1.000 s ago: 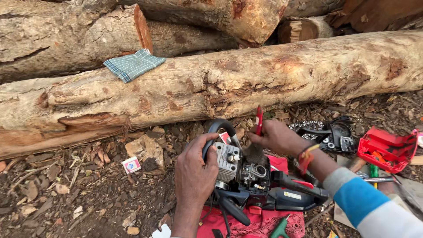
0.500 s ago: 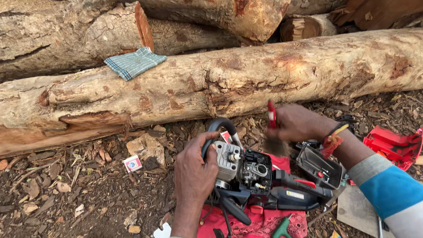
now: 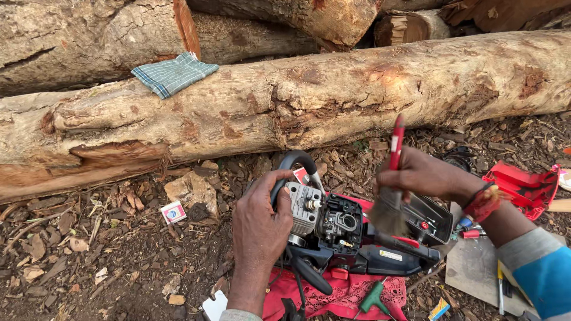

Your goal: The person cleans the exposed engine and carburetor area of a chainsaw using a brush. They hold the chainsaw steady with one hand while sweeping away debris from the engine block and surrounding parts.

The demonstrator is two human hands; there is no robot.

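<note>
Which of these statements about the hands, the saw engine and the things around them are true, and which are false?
1. The left hand grips the chainsaw engine by its handle. True.
2. The right hand holds a hammer. False: it holds a red-handled brush.
3. A checked cloth lies on the log. True.
4. The engine rests on a blue cloth. False: the red cloth lies under it.
</note>
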